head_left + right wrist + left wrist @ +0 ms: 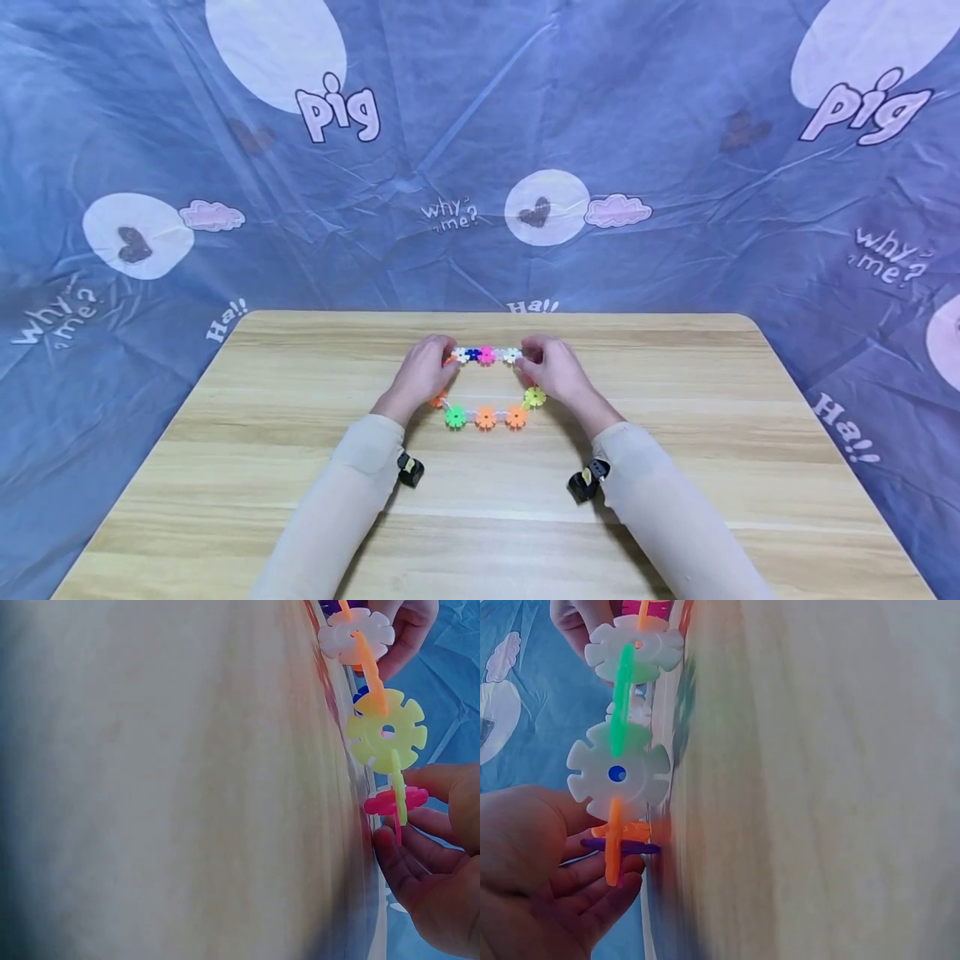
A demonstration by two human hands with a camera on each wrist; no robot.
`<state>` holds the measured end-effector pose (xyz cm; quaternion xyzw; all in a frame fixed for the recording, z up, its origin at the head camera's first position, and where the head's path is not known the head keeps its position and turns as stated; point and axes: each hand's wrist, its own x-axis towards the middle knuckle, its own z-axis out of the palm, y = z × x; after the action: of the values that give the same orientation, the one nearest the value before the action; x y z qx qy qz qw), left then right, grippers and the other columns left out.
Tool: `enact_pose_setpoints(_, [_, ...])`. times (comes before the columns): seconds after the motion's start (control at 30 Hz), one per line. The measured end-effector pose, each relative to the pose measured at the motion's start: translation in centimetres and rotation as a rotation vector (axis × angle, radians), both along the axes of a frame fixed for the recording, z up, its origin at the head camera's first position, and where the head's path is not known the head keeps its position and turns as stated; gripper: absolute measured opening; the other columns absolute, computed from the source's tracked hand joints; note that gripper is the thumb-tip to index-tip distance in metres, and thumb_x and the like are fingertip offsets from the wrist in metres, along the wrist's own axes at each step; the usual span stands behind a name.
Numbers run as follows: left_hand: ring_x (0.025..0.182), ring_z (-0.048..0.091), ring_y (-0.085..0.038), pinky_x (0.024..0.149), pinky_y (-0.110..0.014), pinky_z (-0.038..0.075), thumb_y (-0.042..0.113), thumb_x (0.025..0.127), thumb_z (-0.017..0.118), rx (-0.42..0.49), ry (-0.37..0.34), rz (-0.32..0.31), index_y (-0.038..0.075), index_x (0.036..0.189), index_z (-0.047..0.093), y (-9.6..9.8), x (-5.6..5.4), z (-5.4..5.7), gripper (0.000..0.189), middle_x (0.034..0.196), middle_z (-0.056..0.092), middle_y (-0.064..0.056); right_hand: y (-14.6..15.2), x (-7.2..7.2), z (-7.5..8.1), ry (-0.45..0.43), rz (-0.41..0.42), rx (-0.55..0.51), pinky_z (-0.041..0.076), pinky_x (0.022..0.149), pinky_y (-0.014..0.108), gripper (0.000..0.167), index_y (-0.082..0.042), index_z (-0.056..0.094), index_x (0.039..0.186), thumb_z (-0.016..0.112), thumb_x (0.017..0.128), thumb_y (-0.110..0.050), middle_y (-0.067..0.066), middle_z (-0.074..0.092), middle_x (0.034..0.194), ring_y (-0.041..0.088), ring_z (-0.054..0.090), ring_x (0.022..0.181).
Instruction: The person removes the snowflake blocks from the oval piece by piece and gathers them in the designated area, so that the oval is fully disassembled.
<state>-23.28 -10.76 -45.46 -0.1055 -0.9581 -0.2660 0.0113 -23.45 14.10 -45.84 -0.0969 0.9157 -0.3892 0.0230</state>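
A closed loop of interlocking plastic snowflake discs stands on the table, with a green disc (456,417) and orange discs (486,418) along its near side. White, dark blue and pink discs (486,356) form the far side. My left hand (420,375) grips the loop at its far left corner, near orange and purple discs (634,847) in the left wrist view. At the far right corner my right hand (557,371) holds it by pink discs (394,800), beside a yellow disc (387,731). Fingers partly hide both corners.
The loop stands toward the far edge of a wooden table (480,533). Behind and beside the table hangs a blue printed cloth (420,108). Black wrist cameras (410,470) sit on both sleeves.
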Motion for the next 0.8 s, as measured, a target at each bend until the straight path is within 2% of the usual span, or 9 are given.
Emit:
enact_pose_setpoints(0.07, [0.109, 0.068, -0.032, 0.101, -0.047, 0.057, 0.013, 0.102, 0.074, -0.001, -0.010, 0.002, -0.003, 0.136, 0.066, -0.06, -0.05, -0.01, 0.039, 0.119, 0.072, -0.017, -0.08, -0.11, -0.13, -0.008, 0.002, -0.011, 0.062, 0.094, 0.044, 0.042, 0.005, 0.066, 0.139, 0.073, 0.102, -0.014, 0.018, 0.077, 0.112, 0.027, 0.073, 0.096])
enact_pose_setpoints(0.2, [0.111, 0.068, -0.033, 0.102, -0.048, 0.057, 0.012, 0.102, 0.074, 0.003, -0.015, -0.002, -0.003, 0.137, 0.066, -0.15, -0.20, -0.14, 0.039, 0.121, 0.073, -0.019, -0.23, -0.22, -0.38, -0.003, 0.001, -0.015, 0.061, 0.095, 0.045, 0.038, 0.004, 0.069, 0.135, 0.073, 0.102, -0.014, 0.018, 0.079, 0.113, 0.028, 0.074, 0.099])
enact_pose_setpoints(0.53, [0.092, 0.064, -0.024, 0.093, -0.045, 0.058, 0.009, 0.101, 0.073, 0.077, -0.030, -0.007, -0.003, 0.136, 0.068, -0.53, -0.07, -0.37, 0.038, 0.106, 0.071, -0.013, -0.37, -0.02, -0.37, 0.004, -0.004, -0.082, 0.061, 0.099, 0.047, 0.035, 0.004, 0.071, 0.132, 0.073, 0.100, -0.010, 0.020, 0.078, 0.116, 0.033, 0.075, 0.106])
enact_pose_setpoints(0.8, [0.101, 0.067, -0.024, 0.098, -0.043, 0.059, 0.010, 0.100, 0.073, 0.137, -0.059, 0.020, -0.001, 0.142, 0.065, -0.87, 0.34, -0.04, 0.043, 0.117, 0.073, -0.013, -0.46, 0.38, 0.06, 0.016, -0.006, -0.137, 0.063, 0.095, 0.047, 0.036, 0.004, 0.071, 0.133, 0.074, 0.100, -0.008, 0.022, 0.078, 0.117, 0.035, 0.076, 0.105])
